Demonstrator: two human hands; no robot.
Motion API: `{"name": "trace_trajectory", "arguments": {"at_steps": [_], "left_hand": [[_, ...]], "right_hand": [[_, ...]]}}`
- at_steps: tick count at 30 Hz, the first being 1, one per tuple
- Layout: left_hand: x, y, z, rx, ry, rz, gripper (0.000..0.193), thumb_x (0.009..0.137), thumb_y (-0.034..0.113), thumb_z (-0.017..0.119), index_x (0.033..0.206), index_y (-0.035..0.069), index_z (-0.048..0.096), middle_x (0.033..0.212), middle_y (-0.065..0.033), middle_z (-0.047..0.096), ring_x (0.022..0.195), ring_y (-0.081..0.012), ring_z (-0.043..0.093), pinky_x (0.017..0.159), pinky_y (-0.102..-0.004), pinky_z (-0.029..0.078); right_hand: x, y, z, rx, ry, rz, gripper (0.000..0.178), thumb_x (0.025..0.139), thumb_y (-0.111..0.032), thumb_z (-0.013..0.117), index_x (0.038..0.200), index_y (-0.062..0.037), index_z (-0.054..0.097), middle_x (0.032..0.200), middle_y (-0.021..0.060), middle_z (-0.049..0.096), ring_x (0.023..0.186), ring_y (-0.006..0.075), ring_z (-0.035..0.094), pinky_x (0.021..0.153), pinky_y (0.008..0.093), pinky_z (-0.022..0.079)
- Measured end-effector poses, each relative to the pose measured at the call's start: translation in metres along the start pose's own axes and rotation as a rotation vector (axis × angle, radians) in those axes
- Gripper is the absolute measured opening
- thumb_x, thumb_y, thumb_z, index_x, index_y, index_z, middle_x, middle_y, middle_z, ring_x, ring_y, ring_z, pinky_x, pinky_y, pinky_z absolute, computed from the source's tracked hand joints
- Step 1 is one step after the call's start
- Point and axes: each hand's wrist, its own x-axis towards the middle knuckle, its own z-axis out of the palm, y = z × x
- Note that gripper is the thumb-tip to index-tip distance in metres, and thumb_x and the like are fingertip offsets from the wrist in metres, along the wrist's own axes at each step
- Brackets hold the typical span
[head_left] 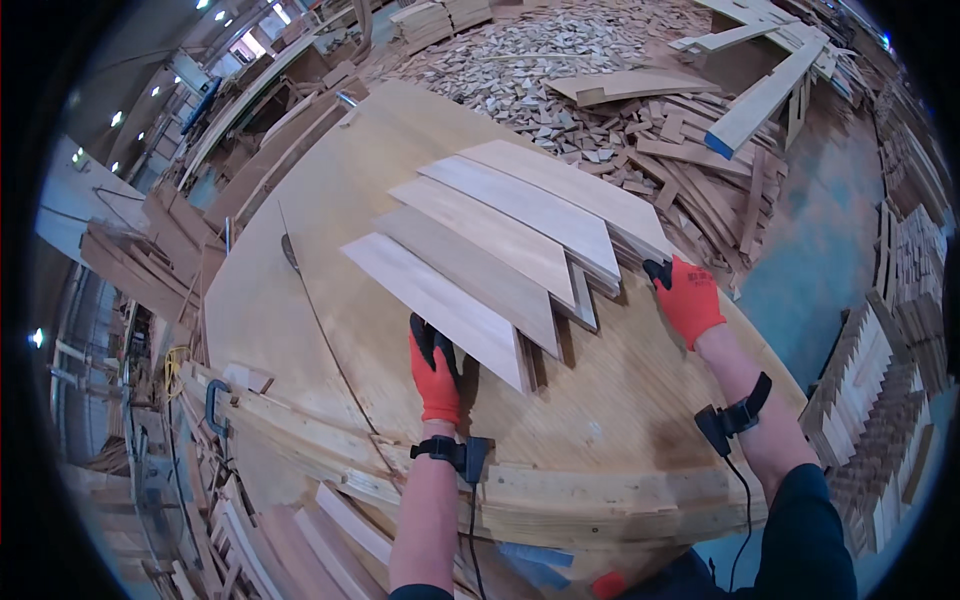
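Observation:
Several pale wooden boards with slanted ends lie side by side in a staggered, layered stack on a broad wooden tabletop [640, 400]. My left hand [435, 372], in a red glove with dark fingertips, is at the long near edge of the nearest board [440, 305]. Its fingers are stretched out and apart, partly hidden along that edge. At the far right, my right hand [690, 305], gloved the same way, has its fingers bent against the pointed end of the farthest board [570, 190]. The undersides of the boards there are hidden.
A large heap of wood offcuts [540, 80] lies beyond the table. A long plank with a blue end [765, 100] juts in at the upper right. Stacked boards [860, 400] stand at the right. A blue clamp handle [215, 405] sits by the left edge, and a dark cable [325, 330] crosses the tabletop.

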Motion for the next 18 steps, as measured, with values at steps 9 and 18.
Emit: {"name": "trace_trajectory", "arguments": {"at_steps": [9,18], "left_hand": [[0.001,-0.009,0.0,-0.055,0.019,-0.008,0.057,0.099,0.009,0.048,0.154,-0.002,0.036,0.153,-0.0193,0.047,0.142,-0.0301,0.045,0.118,-0.0396,0.034],[-0.036,0.081,-0.043,-0.15,0.042,-0.35,0.056,0.098,0.02,0.064,0.145,-0.005,0.048,0.144,-0.022,0.056,0.134,-0.0283,0.054,0.11,-0.0359,0.042]], "right_hand": [[0.023,-0.033,0.005,0.008,-0.065,0.023,0.037,0.091,-0.033,0.066,0.113,-0.0035,0.062,0.101,0.0215,0.071,0.1,0.0394,0.068,0.087,0.0482,0.052],[-0.045,0.055,-0.032,0.818,-0.148,0.056,0.037,0.099,-0.015,0.065,0.132,0.0024,0.063,0.11,0.0076,0.072,0.095,0.0117,0.067,0.08,0.0265,0.052]]}}
